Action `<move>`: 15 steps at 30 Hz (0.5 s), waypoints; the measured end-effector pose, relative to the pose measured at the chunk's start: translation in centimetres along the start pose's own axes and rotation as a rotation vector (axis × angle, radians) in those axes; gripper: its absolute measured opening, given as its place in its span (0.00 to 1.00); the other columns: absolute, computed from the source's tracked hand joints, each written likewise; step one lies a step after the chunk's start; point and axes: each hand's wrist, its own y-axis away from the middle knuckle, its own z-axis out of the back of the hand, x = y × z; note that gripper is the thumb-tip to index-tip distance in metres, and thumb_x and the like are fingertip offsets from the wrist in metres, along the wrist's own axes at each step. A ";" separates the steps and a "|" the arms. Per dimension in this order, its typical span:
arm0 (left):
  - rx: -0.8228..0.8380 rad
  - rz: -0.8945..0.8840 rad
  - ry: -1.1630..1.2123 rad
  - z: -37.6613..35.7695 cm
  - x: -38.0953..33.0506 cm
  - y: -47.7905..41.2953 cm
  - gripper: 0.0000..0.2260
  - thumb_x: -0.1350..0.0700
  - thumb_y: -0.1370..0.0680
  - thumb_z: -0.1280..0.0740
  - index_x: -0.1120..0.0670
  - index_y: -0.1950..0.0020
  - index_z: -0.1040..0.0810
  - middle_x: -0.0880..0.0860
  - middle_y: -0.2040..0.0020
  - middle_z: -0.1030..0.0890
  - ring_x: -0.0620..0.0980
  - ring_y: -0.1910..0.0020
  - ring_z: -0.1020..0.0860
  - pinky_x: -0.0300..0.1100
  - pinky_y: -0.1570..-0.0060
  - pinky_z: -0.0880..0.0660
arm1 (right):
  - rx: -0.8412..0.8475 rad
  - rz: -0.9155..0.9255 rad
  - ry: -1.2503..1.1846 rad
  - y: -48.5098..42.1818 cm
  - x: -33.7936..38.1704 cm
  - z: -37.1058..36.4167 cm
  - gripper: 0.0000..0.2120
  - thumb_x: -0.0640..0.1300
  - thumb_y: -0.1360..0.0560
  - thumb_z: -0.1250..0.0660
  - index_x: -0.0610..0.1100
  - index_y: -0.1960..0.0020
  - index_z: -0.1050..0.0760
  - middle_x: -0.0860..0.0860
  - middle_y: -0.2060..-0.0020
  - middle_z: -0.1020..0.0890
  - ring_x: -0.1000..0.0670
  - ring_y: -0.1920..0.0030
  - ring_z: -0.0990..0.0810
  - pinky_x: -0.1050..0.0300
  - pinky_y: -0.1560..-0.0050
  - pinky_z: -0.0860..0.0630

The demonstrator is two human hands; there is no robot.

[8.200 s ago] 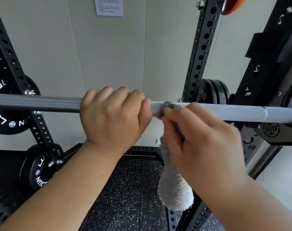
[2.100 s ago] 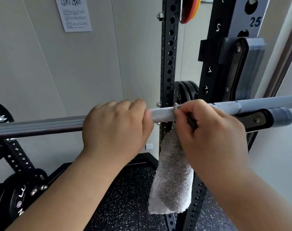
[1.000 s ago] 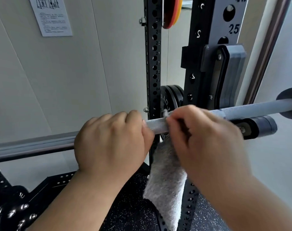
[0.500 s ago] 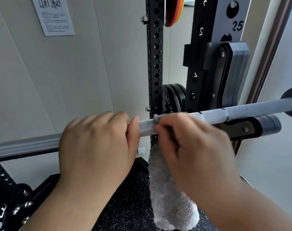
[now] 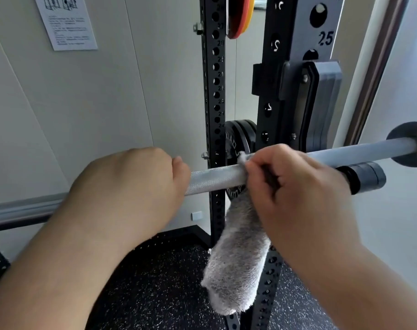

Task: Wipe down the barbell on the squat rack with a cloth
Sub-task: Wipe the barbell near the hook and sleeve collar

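The grey knurled steel barbell (image 5: pixel 214 178) lies across the black perforated squat rack (image 5: pixel 213 79). Its long axis runs from about 8 o'clock at the left edge of the view up to about 2 o'clock, where its dark round collar (image 5: pixel 407 147) shows.

The left hand (image 5: pixel 131 186) sits at 9 o'clock of the frame's middle, fingers curled over the top of the barbell and clamped on it. The right hand (image 5: pixel 293 194) is at 3 o'clock, with a bare stretch of knurling between the two hands. Its fingers pinch the fluffy grey cloth (image 5: pixel 238 258) closed round the shaft, and the cloth's loose tail hangs toward 6 o'clock above the speckled black rubber floor (image 5: pixel 155 294).

Any wiping stroke has to follow that 8-to-2 line. Toward 8 o'clock the cloth would meet the left hand after the short bare stretch, so that hand would probably have to shift along or let go first. Toward 2 o'clock the shaft looks free from the right hand up to the collar, and the right hand is the nearer one to that end. Which parts are already clean cannot be told.
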 end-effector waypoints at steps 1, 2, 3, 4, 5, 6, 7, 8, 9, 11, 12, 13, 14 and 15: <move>-0.035 -0.030 -0.026 -0.1 0.0 0.2 0.26 0.44 0.18 0.56 0.55 0.69 0.32 0.52 0.74 0.30 0.53 0.75 0.32 0.43 0.70 0.37 | -0.022 -0.024 0.009 -0.2 -0.2 0.3 0.09 0.48 0.18 0.30 0.47 0.56 0.21 0.56 0.68 0.22 0.50 0.73 0.26 0.53 0.73 0.26; -0.105 -0.041 -0.033 -0.2 -0.2 0.7 0.26 0.45 0.17 0.54 0.55 0.71 0.35 0.52 0.76 0.33 0.53 0.78 0.35 0.41 0.72 0.40 | -0.026 -0.017 0.015 -0.2 0.3 0.3 0.08 0.47 0.19 0.29 0.47 0.57 0.21 0.56 0.68 0.22 0.50 0.73 0.26 0.53 0.73 0.27; -0.183 -0.059 -0.012 -0.4 -0.3 1.2 0.24 0.47 0.17 0.51 0.54 0.72 0.37 0.50 0.78 0.36 0.53 0.79 0.39 0.39 0.72 0.43 | -0.010 0.014 0.017 0.2 1.0 -0.1 0.07 0.45 0.19 0.29 0.47 0.56 0.21 0.55 0.68 0.22 0.49 0.73 0.26 0.52 0.74 0.27; -0.278 -0.089 0.010 -0.7 -0.3 1.7 0.22 0.48 0.17 0.49 0.52 0.71 0.38 0.49 0.77 0.37 0.52 0.79 0.40 0.39 0.71 0.45 | 0.014 0.058 0.013 0.8 1.9 -0.5 0.07 0.44 0.20 0.29 0.46 0.56 0.21 0.54 0.68 0.23 0.48 0.74 0.27 0.52 0.75 0.28; -0.333 -0.123 0.038 -1.2 -0.3 2.4 0.20 0.49 0.17 0.47 0.51 0.69 0.37 0.48 0.75 0.36 0.54 0.77 0.39 0.41 0.70 0.45 | 0.035 0.093 0.012 1.3 2.5 -0.9 0.06 0.43 0.20 0.30 0.46 0.57 0.21 0.54 0.69 0.23 0.48 0.75 0.28 0.52 0.76 0.29; -0.361 -0.162 0.062 -1.8 -0.4 2.8 0.19 0.49 0.17 0.46 0.50 0.67 0.33 0.48 0.73 0.33 0.55 0.74 0.35 0.44 0.68 0.43 | 0.046 0.100 0.018 1.5 2.5 -0.9 0.07 0.43 0.20 0.30 0.46 0.57 0.21 0.53 0.69 0.24 0.47 0.75 0.29 0.51 0.77 0.29; -0.365 -0.195 0.074 -2.0 -0.6 3.2 0.17 0.48 0.17 0.45 0.50 0.64 0.28 0.49 0.70 0.29 0.57 0.71 0.30 0.47 0.65 0.39 | 0.047 0.074 0.032 1.3 2.1 -0.6 0.08 0.44 0.19 0.30 0.46 0.57 0.21 0.54 0.69 0.24 0.47 0.75 0.28 0.52 0.77 0.29; -0.368 -0.223 0.072 -2.4 -0.9 3.7 0.17 0.47 0.17 0.45 0.51 0.59 0.24 0.49 0.66 0.24 0.58 0.67 0.26 0.50 0.62 0.35 | 0.038 0.025 0.060 0.9 1.4 -0.2 0.09 0.46 0.19 0.30 0.47 0.58 0.22 0.54 0.69 0.24 0.47 0.75 0.28 0.52 0.76 0.29; -0.377 -0.235 0.062 -2.8 -1.2 4.1 0.16 0.46 0.16 0.44 0.52 0.55 0.22 0.50 0.62 0.22 0.59 0.63 0.24 0.52 0.58 0.34 | 0.022 -0.021 0.090 0.5 0.8 0.3 0.10 0.47 0.18 0.30 0.47 0.58 0.23 0.54 0.70 0.24 0.46 0.74 0.27 0.52 0.75 0.28; -0.419 -0.221 0.029 -3.3 -1.6 4.3 0.18 0.44 0.15 0.44 0.53 0.51 0.21 0.51 0.60 0.21 0.60 0.60 0.24 0.54 0.55 0.35 | -0.016 -0.065 0.133 0.1 0.4 0.7 0.10 0.45 0.19 0.30 0.47 0.59 0.25 0.54 0.70 0.24 0.45 0.74 0.28 0.53 0.75 0.29; -0.447 -0.205 0.016 -3.6 -1.6 4.0 0.19 0.44 0.15 0.45 0.53 0.52 0.22 0.52 0.61 0.22 0.60 0.61 0.24 0.53 0.56 0.36 | -0.025 -0.049 0.143 0.1 0.9 0.4 0.09 0.44 0.19 0.30 0.46 0.58 0.24 0.54 0.69 0.24 0.45 0.74 0.27 0.54 0.75 0.29; -0.474 -0.193 0.011 -3.7 -1.6 3.6 0.19 0.44 0.14 0.46 0.53 0.55 0.23 0.52 0.63 0.23 0.60 0.63 0.25 0.52 0.58 0.37 | -0.021 -0.013 0.133 0.5 1.6 -0.2 0.07 0.42 0.20 0.30 0.46 0.58 0.23 0.53 0.68 0.23 0.46 0.74 0.27 0.53 0.76 0.29; -0.502 -0.182 0.013 -3.8 -1.6 3.3 0.20 0.45 0.14 0.46 0.52 0.58 0.24 0.52 0.65 0.25 0.60 0.65 0.25 0.51 0.60 0.38 | -0.006 0.037 0.101 1.0 2.4 -0.8 0.06 0.42 0.21 0.30 0.46 0.57 0.21 0.53 0.68 0.22 0.47 0.74 0.26 0.53 0.77 0.29; -0.529 -0.176 0.015 -3.8 -1.7 3.0 0.20 0.46 0.14 0.46 0.52 0.60 0.26 0.53 0.68 0.26 0.60 0.67 0.26 0.50 0.62 0.39 | 0.014 0.083 0.067 1.4 2.9 -1.1 0.05 0.43 0.21 0.30 0.47 0.56 0.20 0.53 0.67 0.21 0.48 0.75 0.26 0.53 0.78 0.29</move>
